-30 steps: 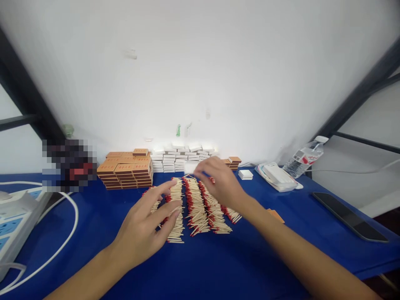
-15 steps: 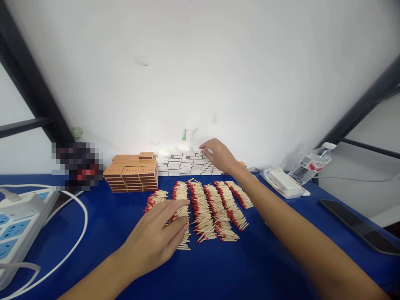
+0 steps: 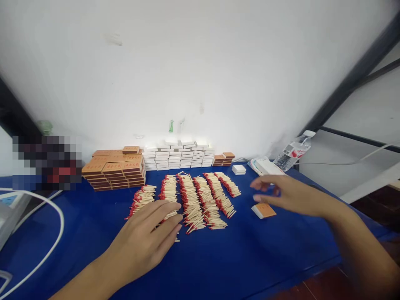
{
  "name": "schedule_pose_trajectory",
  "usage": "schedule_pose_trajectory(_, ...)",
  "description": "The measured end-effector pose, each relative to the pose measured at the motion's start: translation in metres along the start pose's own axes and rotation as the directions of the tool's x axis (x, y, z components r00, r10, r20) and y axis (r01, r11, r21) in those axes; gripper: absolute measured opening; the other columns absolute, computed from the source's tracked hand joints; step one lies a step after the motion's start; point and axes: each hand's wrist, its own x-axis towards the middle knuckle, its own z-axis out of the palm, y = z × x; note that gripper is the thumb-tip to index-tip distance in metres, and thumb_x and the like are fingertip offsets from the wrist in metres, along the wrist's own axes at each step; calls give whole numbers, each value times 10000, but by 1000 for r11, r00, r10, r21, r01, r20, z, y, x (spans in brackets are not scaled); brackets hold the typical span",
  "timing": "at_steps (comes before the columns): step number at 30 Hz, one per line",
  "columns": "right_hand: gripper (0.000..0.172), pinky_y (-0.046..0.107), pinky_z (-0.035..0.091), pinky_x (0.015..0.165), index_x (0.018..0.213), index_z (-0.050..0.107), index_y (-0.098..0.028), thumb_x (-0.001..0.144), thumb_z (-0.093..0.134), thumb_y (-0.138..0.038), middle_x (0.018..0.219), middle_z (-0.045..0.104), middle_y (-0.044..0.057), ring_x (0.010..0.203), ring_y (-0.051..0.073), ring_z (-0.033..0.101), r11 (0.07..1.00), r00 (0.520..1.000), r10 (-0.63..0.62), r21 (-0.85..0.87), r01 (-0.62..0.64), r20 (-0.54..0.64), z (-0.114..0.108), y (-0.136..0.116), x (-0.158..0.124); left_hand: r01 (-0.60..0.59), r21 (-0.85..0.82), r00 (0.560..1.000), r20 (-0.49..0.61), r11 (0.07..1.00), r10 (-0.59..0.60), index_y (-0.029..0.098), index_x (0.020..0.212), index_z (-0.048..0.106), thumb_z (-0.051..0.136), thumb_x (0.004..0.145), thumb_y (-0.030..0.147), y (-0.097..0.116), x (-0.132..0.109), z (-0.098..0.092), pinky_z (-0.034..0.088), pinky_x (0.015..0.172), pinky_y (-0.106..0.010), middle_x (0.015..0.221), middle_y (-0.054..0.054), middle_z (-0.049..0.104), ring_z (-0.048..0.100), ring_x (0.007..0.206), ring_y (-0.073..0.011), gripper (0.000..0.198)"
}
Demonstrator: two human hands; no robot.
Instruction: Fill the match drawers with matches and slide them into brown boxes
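My left hand [image 3: 149, 237] hovers over or rests on the left rows of red-tipped matches [image 3: 191, 202], its fingers loosely stretched and holding nothing. Several more rows lie fanned out to its right. On the right, my right hand [image 3: 289, 195] is slightly blurred, with thumb and fingers apart and nothing between them. Just below it an orange and white matchbox [image 3: 265, 210] lies on the blue table [image 3: 212, 266]. A small white box [image 3: 239, 169] sits further back, left of that hand.
Stacked orange matchboxes [image 3: 114, 168] stand against the wall at left, beside piled white boxes [image 3: 179, 157] and a small orange stack [image 3: 223, 158]. At right are a white packet [image 3: 270, 167] and a plastic bottle [image 3: 293, 151]. A white cable [image 3: 59, 237] loops at left.
My right hand has moved from the white box pile to the right, above the orange and white matchbox, and its fingers are apart. My left hand stays by the matches. The view has turned right.
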Motion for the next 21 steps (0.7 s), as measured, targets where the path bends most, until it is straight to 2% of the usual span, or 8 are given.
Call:
schedule_pose_trajectory(2, 592, 423, 581, 889, 1294, 722, -281, 832, 746, -650, 1274, 740, 93, 1110, 331, 699, 995, 995, 94, 9, -95, 34, 14, 19, -25, -10, -7, 1000, -1, 1000, 10, 131, 1180, 687, 668, 969, 82, 1, 0, 2, 586, 1035, -434, 1188, -134, 731, 706, 1108, -244, 218)
schedule_pose_trajectory(4, 626, 437, 569, 946, 1339, 690, -303, 817, 766, -639, 1370, 692, 91, 1201, 343, 661, 993, 992, 115, 24, -117, 47, 28, 30, -39, 0, -15, 1000, 4, 1000, 0, 134, 1184, 686, 665, 973, 82, 1, 0, 4, 582, 1026, -429, 1192, -129, 730, 700, 1109, -242, 218)
schedule_pose_trajectory(7, 468, 425, 563, 920, 1264, 714, -300, 881, 722, -569, 1357, 689, 86, 1183, 325, 659, 993, 995, 98, 60, -100, 35, 39, 35, -45, 25, -40, 1000, 18, 999, -24, 153, 1176, 688, 664, 976, 86, 0, 0, 5, 575, 1012, -426, 1189, -114, 729, 691, 1104, -238, 212)
schedule_pose_trajectory(11, 323, 388, 550, 842, 1146, 744, -281, 914, 702, -501, 1263, 722, 75, 1101, 297, 675, 997, 997, 44, 66, -40, -60, 33, 26, -40, 37, -72, 999, 22, 997, -35, 164, 1176, 679, 660, 974, 76, 1, 4, 3, 566, 1006, -391, 1159, -98, 730, 684, 1077, -215, 221)
schedule_pose_trajectory(14, 324, 366, 545, 793, 1178, 731, -286, 937, 700, -501, 1211, 737, 66, 1011, 261, 689, 996, 992, -13, 81, 23, -124, 27, -2, -28, 79, -73, 997, 17, 994, -78, 180, 1212, 664, 647, 987, 102, 4, 7, 1, 566, 990, -375, 1155, -89, 735, 690, 1061, -210, 238)
schedule_pose_trajectory(17, 356, 350, 538, 744, 1185, 724, -269, 923, 749, -508, 1117, 749, 63, 884, 224, 684, 971, 971, -176, 134, 197, -160, 35, -50, -7, 167, -55, 986, 22, 984, -167, 199, 1313, 617, 658, 1004, 212, 5, 7, 0, 566, 994, -387, 1179, -91, 738, 699, 1081, -231, 312)
schedule_pose_trajectory(19, 374, 337, 533, 730, 1208, 710, -253, 914, 782, -473, 1076, 749, 62, 859, 212, 681, 919, 927, -336, 158, 361, -166, 47, -85, 12, 244, -43, 969, 37, 969, -243, 206, 1392, 567, 686, 998, 316, 4, 5, 0, 565, 1013, -402, 1236, -100, 724, 692, 1134, -252, 427)
schedule_pose_trajectory(21, 401, 341, 526, 759, 1255, 689, -243, 920, 792, -438, 1093, 749, 66, 901, 217, 680, 848, 853, -494, 120, 516, -170, 61, -115, 31, 310, -42, 950, 64, 950, -307, 220, 1433, 540, 714, 977, 405, -1, 3, -1, 563, 1032, -417, 1299, -102, 700, 676, 1188, -266, 523)
